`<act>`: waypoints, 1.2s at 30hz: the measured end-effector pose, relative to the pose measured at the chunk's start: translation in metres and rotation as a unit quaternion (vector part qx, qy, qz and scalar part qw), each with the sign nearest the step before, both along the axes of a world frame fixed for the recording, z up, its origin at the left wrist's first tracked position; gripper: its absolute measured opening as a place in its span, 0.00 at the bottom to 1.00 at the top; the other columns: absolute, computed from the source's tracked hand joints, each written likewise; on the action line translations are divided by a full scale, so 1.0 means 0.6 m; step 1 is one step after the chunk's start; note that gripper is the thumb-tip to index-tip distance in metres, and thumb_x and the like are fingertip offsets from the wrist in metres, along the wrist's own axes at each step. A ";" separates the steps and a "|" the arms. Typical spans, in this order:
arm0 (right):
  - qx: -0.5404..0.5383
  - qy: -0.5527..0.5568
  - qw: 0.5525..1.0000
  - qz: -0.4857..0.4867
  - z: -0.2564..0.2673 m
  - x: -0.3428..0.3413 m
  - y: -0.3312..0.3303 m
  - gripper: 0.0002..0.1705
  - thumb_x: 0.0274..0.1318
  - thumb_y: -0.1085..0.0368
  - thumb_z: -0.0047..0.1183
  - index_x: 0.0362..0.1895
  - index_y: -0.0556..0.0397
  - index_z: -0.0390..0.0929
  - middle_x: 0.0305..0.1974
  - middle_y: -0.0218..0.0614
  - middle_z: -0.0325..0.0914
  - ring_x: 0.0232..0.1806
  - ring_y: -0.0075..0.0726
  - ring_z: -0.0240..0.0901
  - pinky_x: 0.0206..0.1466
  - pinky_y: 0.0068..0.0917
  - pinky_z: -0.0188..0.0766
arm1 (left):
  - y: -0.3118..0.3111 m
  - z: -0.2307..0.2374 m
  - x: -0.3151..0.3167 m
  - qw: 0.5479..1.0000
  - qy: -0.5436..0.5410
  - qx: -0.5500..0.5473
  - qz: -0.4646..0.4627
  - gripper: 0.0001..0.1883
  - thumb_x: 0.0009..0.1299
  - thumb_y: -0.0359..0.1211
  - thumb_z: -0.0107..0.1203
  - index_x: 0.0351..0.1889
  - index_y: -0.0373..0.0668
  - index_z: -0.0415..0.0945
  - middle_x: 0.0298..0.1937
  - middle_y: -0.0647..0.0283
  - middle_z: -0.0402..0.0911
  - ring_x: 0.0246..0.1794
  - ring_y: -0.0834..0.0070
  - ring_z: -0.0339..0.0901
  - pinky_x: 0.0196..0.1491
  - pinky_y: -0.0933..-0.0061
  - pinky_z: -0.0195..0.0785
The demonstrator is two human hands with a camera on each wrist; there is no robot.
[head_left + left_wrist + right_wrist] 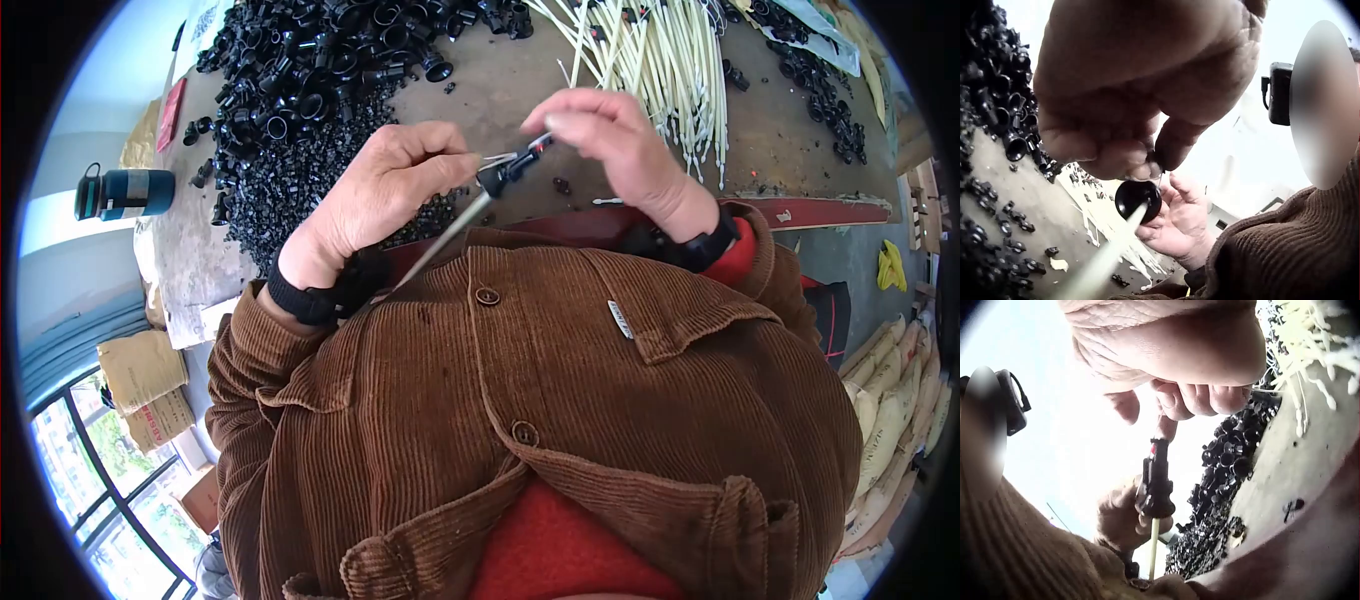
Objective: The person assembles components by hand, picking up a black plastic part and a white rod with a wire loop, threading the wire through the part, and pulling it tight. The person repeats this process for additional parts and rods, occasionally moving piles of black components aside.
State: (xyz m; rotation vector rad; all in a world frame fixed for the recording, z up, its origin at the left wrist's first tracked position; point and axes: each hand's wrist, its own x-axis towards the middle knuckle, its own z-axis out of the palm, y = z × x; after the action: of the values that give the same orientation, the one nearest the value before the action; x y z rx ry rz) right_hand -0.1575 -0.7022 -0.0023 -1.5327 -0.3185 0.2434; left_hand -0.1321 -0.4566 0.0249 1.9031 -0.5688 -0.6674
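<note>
A black plastic fitting [510,172] with a flared cup and a small red spot sits on the end of a pale rod [437,245]. In the left wrist view the open cup [1139,201] faces the camera, the rod running out of it. My left hand [395,185] pinches at the cup end, where a thin silvery piece shows by the fingertips. Bent over the fitting's narrow end is my right hand [615,145], one finger right at the tip; I cannot tell whether it grips there. The right wrist view shows the fitting [1155,481] upright below those fingers.
Heaped on the table [480,90] are large black cups [330,60] and small black parts [285,185]. Pale rods [660,70] lie bundled at the back right. A dark bottle [125,193] stands left; a red edge strip [820,212] borders the near side.
</note>
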 end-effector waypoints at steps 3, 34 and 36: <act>-0.078 -0.022 0.996 -0.033 0.002 0.008 -0.018 0.07 0.59 0.69 0.53 0.36 0.61 0.79 0.25 0.23 0.74 0.24 0.14 0.63 0.27 0.14 0.61 | -0.001 0.020 -0.009 0.997 -0.067 0.042 -0.002 0.11 0.70 0.34 0.54 0.28 0.36 0.75 0.18 0.73 0.69 0.18 0.87 0.61 0.22 0.80 0.56; 0.074 -0.133 0.977 -0.152 0.024 -0.016 0.079 0.10 0.69 0.65 0.42 0.34 0.54 0.71 0.19 0.26 0.65 0.17 0.18 0.58 0.22 0.17 0.58 | 0.083 0.032 -0.049 0.993 -0.094 0.005 0.073 0.11 0.67 0.33 0.60 0.40 0.35 0.78 0.27 0.69 0.77 0.26 0.85 0.70 0.30 0.82 0.65; -0.085 -0.093 0.992 -0.018 0.024 -0.021 0.071 0.10 0.66 0.65 0.46 0.33 0.56 0.73 0.21 0.28 0.68 0.21 0.18 0.62 0.25 0.18 0.61 | 0.152 0.051 -0.084 0.984 -0.116 0.046 0.131 0.09 0.64 0.32 0.62 0.36 0.35 0.78 0.27 0.70 0.76 0.26 0.85 0.69 0.30 0.81 0.63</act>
State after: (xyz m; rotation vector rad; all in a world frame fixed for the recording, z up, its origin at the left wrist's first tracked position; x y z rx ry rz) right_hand -0.1701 -0.6597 0.0118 -1.7326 -0.4258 0.1017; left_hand -0.1827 -0.3657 0.0556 2.1118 -0.4269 -0.3086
